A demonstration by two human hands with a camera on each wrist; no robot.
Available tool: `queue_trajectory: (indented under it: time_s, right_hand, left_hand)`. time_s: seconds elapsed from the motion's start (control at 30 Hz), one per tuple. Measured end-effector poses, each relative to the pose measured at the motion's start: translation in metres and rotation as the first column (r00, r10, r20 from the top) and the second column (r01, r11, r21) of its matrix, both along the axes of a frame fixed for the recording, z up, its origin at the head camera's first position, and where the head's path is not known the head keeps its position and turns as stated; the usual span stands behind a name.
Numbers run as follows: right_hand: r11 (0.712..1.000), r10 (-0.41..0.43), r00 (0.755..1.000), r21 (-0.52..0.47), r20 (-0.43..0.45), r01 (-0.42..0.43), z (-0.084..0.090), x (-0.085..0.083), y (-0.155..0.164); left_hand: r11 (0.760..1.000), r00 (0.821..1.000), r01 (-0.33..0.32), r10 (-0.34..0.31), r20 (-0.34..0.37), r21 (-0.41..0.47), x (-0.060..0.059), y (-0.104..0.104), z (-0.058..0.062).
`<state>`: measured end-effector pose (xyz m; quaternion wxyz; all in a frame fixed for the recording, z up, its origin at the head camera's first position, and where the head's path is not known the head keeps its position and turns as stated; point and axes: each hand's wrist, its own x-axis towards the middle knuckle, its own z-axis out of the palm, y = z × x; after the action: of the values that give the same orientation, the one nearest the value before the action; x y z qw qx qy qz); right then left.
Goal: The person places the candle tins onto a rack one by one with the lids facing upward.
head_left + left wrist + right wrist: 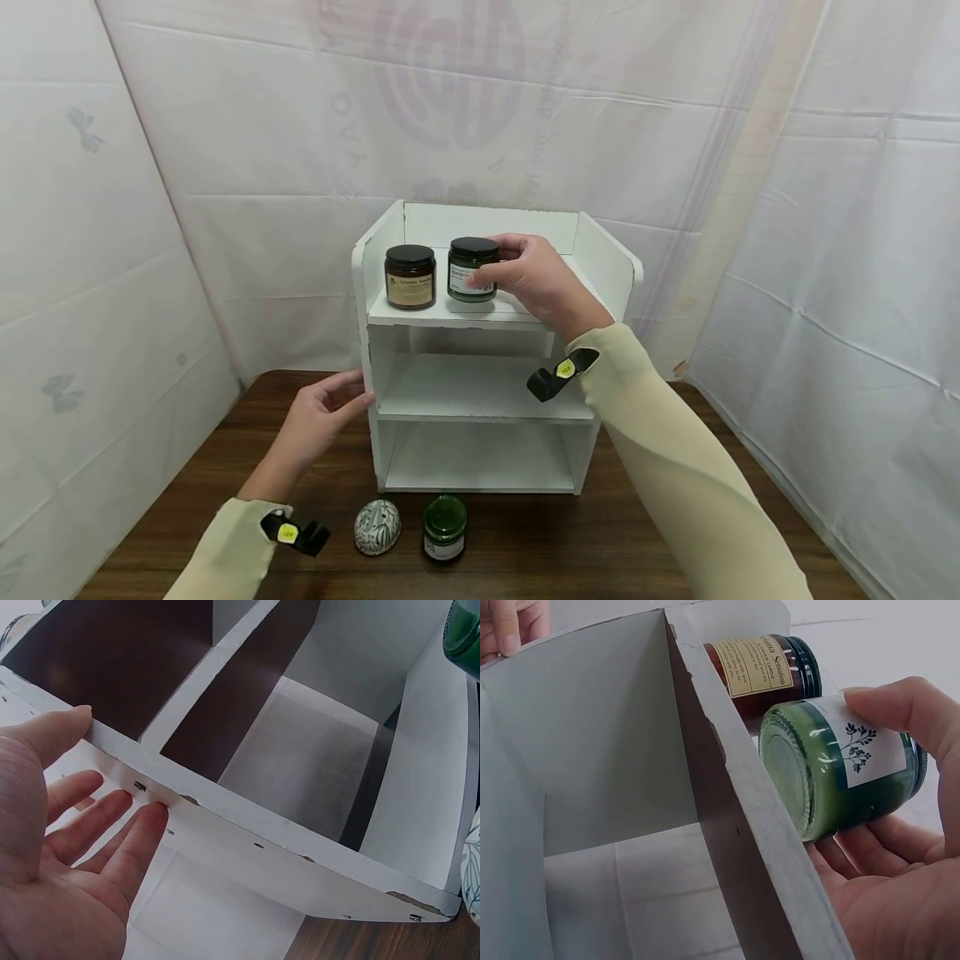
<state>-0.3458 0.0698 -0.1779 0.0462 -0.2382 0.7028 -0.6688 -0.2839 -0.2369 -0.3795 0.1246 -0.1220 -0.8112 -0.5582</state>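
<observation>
My right hand [528,275] grips a green glass candle jar [461,279] with a black lid and white label, at the top of a white wooden shelf unit [480,417]. In the right wrist view, the jar's thick glass base [784,772] shows beyond the upper board's front edge; my thumb lies on the label, with fingers beneath. Beside it on the top board stands a brown candle jar [411,279] with a tan label. My left hand [315,421] touches the unit's left side panel [247,832], its thumb at the front edge and its relaxed fingers along the outer face.
On the brown wooden table [570,550], before the unit, sit a second green jar [445,525] and a rounded, black-and-white patterned object [377,527]. Two lower shelf levels open toward me. White sheeting [285,150] hangs behind and at both sides.
</observation>
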Motion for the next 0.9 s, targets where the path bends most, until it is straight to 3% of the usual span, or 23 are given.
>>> queue_trajectory:
  time_s: [0.57, 0.9]
  right_hand:
    - [0.999, -0.002, 0.999, 0.036, 0.054, 0.000, -0.0010, -0.0072, -0.0016]
    - [0.999, 0.037, 0.997, 0.020, 0.065, -0.039, -0.0030, -0.0101, -0.0018]
  left_hand:
    - [1.000, 1.000, -0.009, 0.009, 0.004, -0.017, 0.0004, -0.0010, 0.0007]
    - [1.000, 1.000, -0.009, 0.009, 0.006, -0.025, 0.0003, -0.0007, 0.0014]
